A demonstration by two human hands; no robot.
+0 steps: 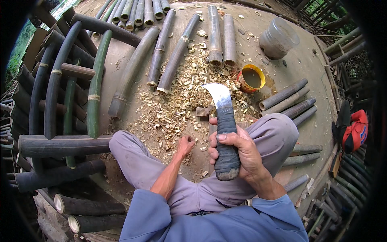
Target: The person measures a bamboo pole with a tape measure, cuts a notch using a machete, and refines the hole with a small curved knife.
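Head view: the hooked knife (225, 124) is near, right of centre, in the right hand (245, 151), closed around its wrapped handle (226, 156). Left hand (186, 146): curled; contents cannot be told. Likely stiff, moderately heavy, non-slip; grip below the blade (221, 96).

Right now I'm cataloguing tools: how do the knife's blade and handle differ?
The blade is bare, bright metal; the handle is dark and wrapped. The blade curves to a point; the handle ends bluntly. The right hand grips the handle, not the blade. Both form one knife.
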